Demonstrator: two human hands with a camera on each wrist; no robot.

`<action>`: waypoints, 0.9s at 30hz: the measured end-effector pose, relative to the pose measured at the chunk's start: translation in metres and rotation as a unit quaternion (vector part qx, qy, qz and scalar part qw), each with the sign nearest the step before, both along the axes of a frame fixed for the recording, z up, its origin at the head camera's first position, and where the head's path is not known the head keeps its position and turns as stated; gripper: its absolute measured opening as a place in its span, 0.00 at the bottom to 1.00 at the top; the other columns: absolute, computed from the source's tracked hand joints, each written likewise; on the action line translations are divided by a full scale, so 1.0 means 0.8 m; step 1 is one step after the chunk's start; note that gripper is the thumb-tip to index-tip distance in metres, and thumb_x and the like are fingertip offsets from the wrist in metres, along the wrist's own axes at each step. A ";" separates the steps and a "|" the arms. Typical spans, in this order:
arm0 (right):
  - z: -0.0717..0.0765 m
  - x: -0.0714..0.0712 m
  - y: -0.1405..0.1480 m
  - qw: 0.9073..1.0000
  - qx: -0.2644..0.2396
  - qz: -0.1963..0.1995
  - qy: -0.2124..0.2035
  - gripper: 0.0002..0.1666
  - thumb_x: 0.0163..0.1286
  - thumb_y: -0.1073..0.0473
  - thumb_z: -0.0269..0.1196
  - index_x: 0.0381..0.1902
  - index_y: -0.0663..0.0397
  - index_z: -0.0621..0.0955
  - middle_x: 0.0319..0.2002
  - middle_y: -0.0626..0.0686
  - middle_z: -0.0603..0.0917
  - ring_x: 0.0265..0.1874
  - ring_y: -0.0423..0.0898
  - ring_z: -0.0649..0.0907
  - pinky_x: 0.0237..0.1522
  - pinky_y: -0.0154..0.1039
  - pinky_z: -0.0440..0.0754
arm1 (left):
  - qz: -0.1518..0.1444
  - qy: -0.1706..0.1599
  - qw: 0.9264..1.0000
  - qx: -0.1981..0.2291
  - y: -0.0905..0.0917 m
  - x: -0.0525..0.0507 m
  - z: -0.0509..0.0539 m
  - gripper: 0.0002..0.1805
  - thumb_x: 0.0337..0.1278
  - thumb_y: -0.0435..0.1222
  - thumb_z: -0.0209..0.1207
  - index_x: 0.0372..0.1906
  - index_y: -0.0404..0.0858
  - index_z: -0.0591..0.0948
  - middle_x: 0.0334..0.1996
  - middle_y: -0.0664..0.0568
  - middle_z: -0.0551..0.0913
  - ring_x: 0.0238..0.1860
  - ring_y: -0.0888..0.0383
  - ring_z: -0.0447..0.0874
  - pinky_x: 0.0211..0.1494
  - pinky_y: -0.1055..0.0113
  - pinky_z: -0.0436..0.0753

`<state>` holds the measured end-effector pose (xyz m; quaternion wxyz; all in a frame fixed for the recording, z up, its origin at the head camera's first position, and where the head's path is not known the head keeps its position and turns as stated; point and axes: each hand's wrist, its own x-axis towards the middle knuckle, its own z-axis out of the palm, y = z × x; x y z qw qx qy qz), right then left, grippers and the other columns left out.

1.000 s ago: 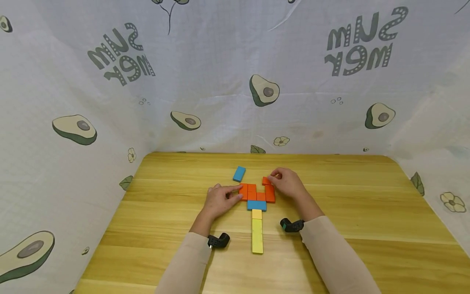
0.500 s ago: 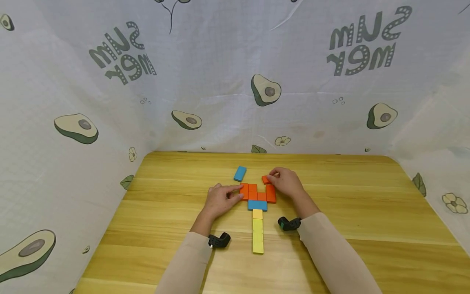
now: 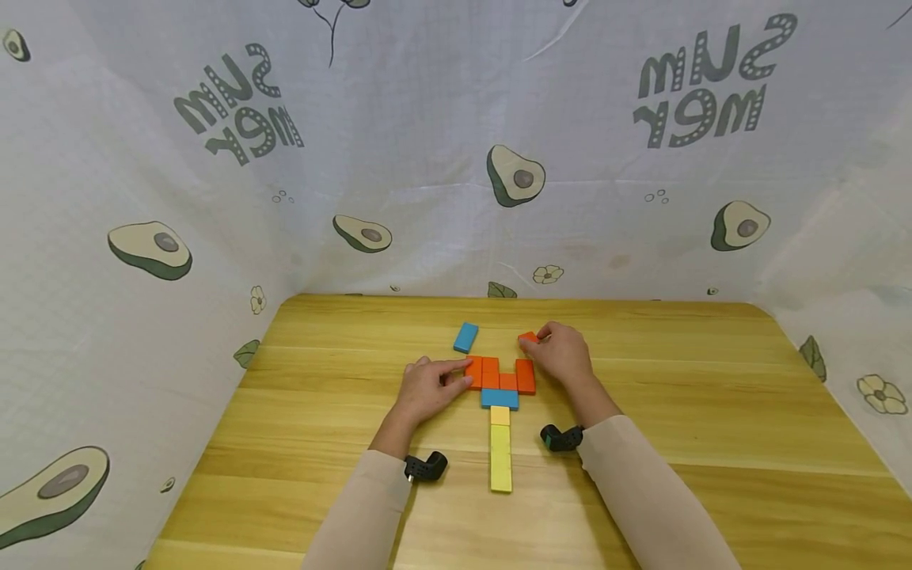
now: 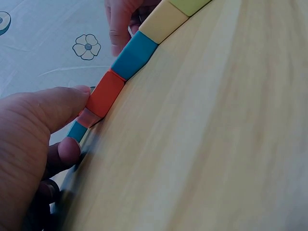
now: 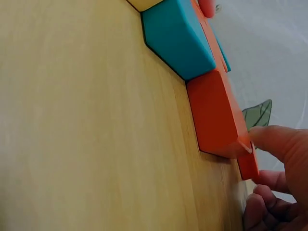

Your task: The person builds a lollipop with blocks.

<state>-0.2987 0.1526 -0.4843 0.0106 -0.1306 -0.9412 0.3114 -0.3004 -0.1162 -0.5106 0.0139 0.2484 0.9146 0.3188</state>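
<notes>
On the wooden table in the head view, several orange-red blocks stand in a row, among them a left-hand red block (image 3: 473,372) and a right-hand red block (image 3: 525,377). Below them lies a blue block (image 3: 500,398), then a small yellow block (image 3: 500,416) and a long yellow-green block (image 3: 501,459). My left hand (image 3: 425,389) touches the left-hand red block with thumb and forefinger. Thumb and fingers of my right hand (image 3: 563,354) pinch a loose red block (image 3: 528,337) beyond the row; its right part is hidden by the fingers.
A separate blue block (image 3: 466,337) lies behind the row. The table (image 3: 342,332) ends at the back against a patterned cloth (image 3: 427,158), which also hangs at both sides. Black wrist cameras (image 3: 426,467) sit on both wrists.
My right hand has shifted the loose red block away from the right-hand red block, back and slightly right, and turned it. The left hand stays at the left-hand red block.
</notes>
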 end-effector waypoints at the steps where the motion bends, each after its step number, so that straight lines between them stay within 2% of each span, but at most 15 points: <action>1: 0.000 0.000 0.000 1.000 0.001 0.003 0.000 0.29 0.69 0.40 0.65 0.48 0.62 0.82 0.44 0.62 0.85 0.40 0.56 0.81 0.43 0.49 0.79 | 0.000 0.000 1.000 0.000 0.000 0.000 0.000 0.22 0.67 0.55 0.62 0.63 0.59 0.83 0.20 0.65 0.75 0.27 0.60 0.62 0.41 0.64 0.58; 5: -0.001 0.000 0.002 1.000 0.009 0.026 0.004 0.28 0.70 0.43 0.65 0.50 0.63 0.82 0.44 0.62 0.85 0.41 0.56 0.81 0.46 0.50 0.80 | 0.001 0.000 1.000 -0.001 -0.001 0.000 -0.002 0.22 0.67 0.55 0.62 0.63 0.59 0.83 0.20 0.65 0.75 0.27 0.60 0.62 0.41 0.64 0.58; 12: -0.001 0.002 0.004 0.997 0.040 0.063 0.021 0.25 0.70 0.46 0.66 0.47 0.65 0.84 0.36 0.58 0.83 0.38 0.55 0.79 0.43 0.48 0.79 | -0.002 0.000 1.000 0.004 -0.001 0.000 -0.001 0.22 0.67 0.55 0.62 0.63 0.59 0.83 0.20 0.64 0.75 0.27 0.60 0.62 0.41 0.63 0.58; 17: -0.001 0.002 0.004 0.994 0.069 0.084 0.032 0.25 0.72 0.46 0.65 0.46 0.66 0.84 0.37 0.60 0.84 0.39 0.56 0.80 0.47 0.51 0.81 | -0.004 0.002 1.000 0.001 -0.001 0.000 -0.002 0.22 0.67 0.55 0.62 0.63 0.59 0.83 0.20 0.65 0.75 0.27 0.60 0.62 0.41 0.63 0.58; 22: 0.002 0.004 0.001 0.993 0.045 0.110 0.027 0.27 0.72 0.43 0.65 0.50 0.63 0.84 0.44 0.60 0.86 0.44 0.55 0.82 0.52 0.52 0.83 | -0.002 0.000 1.000 0.003 0.000 0.000 -0.002 0.22 0.67 0.54 0.63 0.63 0.58 0.84 0.20 0.64 0.75 0.27 0.60 0.62 0.41 0.64 0.58; 27: 0.006 0.009 -0.004 0.984 0.027 0.173 0.032 0.25 0.71 0.45 0.67 0.53 0.60 0.84 0.44 0.58 0.84 0.43 0.52 0.81 0.51 0.50 0.83 | -0.002 -0.001 1.000 0.000 -0.001 -0.001 -0.003 0.22 0.67 0.54 0.63 0.63 0.59 0.83 0.20 0.65 0.75 0.27 0.60 0.62 0.41 0.64 0.58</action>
